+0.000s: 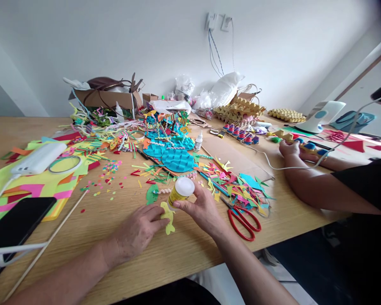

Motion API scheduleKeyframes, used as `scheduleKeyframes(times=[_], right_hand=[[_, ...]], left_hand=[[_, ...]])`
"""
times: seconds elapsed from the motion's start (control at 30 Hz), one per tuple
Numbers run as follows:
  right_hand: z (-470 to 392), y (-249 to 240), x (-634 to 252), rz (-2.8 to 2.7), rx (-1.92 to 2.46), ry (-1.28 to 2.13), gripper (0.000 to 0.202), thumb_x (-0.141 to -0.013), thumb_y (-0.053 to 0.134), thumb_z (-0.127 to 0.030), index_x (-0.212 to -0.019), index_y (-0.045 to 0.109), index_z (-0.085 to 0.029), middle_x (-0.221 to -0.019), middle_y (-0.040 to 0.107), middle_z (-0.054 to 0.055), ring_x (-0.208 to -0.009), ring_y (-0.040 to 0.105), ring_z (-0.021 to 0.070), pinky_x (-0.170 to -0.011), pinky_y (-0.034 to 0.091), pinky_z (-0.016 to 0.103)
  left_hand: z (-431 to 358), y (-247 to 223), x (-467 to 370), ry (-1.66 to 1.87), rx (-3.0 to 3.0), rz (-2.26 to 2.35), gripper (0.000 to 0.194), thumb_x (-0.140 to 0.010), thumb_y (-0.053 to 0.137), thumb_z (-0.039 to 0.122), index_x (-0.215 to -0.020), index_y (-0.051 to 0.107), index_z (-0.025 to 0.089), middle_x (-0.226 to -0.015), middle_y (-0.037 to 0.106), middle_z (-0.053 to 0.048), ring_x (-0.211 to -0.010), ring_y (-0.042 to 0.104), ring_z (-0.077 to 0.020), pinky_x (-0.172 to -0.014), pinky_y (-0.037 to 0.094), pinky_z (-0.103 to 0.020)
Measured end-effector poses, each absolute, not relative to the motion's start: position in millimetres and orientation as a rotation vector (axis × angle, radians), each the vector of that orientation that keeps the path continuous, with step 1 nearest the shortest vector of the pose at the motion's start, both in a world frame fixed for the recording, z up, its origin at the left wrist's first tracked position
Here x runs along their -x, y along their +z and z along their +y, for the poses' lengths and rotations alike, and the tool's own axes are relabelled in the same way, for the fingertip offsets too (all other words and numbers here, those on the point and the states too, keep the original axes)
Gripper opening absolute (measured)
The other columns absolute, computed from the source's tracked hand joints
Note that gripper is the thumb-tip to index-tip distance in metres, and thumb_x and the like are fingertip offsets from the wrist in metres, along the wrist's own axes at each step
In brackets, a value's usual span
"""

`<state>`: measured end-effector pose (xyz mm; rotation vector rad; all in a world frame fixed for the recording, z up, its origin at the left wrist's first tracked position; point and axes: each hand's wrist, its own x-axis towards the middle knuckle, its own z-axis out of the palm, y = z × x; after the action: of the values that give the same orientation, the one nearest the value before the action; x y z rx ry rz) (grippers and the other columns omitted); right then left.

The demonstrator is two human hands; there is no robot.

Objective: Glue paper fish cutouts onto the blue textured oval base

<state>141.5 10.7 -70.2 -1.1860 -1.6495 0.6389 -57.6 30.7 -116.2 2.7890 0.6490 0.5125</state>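
Note:
My right hand [203,211] is wrapped round a glue stick [180,190] with a yellow label and a wide white end tilted up. Its lower end is over a yellow paper fish cutout [167,220]; whether they touch I cannot tell. My left hand [142,226] grips the cutout's left edge between its fingers, close to the tabletop. Just beyond lies a green paper piece [152,194] joined to a pale twisted strip [165,191]. Right of my right hand rest red-handled scissors [245,222], among colourful paper scraps [241,190].
Blue paper pieces [178,159] and a small white bottle [198,142] stand beyond my hands. A phone [22,224], a power bank [42,157] and a thin stick [52,237] lie left. Another person's hand [288,149] holds an egg-carton strip at right, near a white cable [282,169].

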Motion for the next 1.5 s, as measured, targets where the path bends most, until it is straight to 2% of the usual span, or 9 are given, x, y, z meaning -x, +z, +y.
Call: scheduleKeyframes(times=[0.6,0.87,1.07,1.33,1.5], right_hand=[[10.7,-70.7,-139.8,-1.683,1.209,0.609,0.026,-0.067,0.068,-0.042,-0.076,0.059,-0.019,-0.073,0.060,0.000,-0.069,0.053,0.0166,-0.061,0.039,0.025],[11.1,-69.9,-137.4,-1.691,1.192,0.627,0.024,-0.069,0.068,-0.038,-0.077,0.059,-0.018,-0.072,0.060,0.000,-0.068,0.053,0.0159,-0.060,0.039,0.025],[8.3,-66.5,-138.9,-1.746,1.245,0.662,0.026,-0.068,0.068,-0.035,-0.082,0.057,-0.016,-0.079,0.059,0.002,-0.072,0.052,0.0169,-0.064,0.040,0.027],[3.9,-55.8,-130.3,-1.749,1.262,0.825,0.017,-0.070,0.062,-0.020,-0.085,0.053,-0.017,-0.083,0.060,0.001,-0.075,0.054,0.0147,-0.066,0.042,0.025],[6.8,-63.9,-134.1,-1.702,1.243,0.840,0.023,-0.069,0.066,-0.026,-0.087,0.055,-0.018,-0.086,0.061,0.001,-0.079,0.055,0.0164,-0.070,0.043,0.028]], left_hand=[[30.1,-115.0,57.5,0.498,-2.694,0.667,0.029,-0.088,0.041,0.016,-0.107,0.061,0.025,-0.103,0.058,-0.005,-0.098,0.052,-0.0229,-0.087,0.040,-0.036],[30.5,-115.5,58.4,0.476,-2.721,0.660,0.030,-0.089,0.039,0.016,-0.109,0.059,0.025,-0.104,0.057,-0.006,-0.099,0.051,-0.0225,-0.088,0.040,-0.036],[30.7,-116.2,57.6,0.497,-2.692,0.662,0.027,-0.090,0.040,0.019,-0.106,0.061,0.024,-0.102,0.058,-0.005,-0.099,0.051,-0.0215,-0.089,0.039,-0.036],[30.8,-123.4,55.1,0.606,-2.507,0.685,0.025,-0.092,0.038,0.028,-0.099,0.061,0.021,-0.102,0.059,-0.004,-0.098,0.051,-0.0198,-0.090,0.040,-0.035],[31.7,-122.6,56.7,0.600,-2.603,0.634,0.023,-0.091,0.039,0.026,-0.100,0.060,0.023,-0.105,0.058,-0.004,-0.100,0.051,-0.0201,-0.090,0.040,-0.036]])
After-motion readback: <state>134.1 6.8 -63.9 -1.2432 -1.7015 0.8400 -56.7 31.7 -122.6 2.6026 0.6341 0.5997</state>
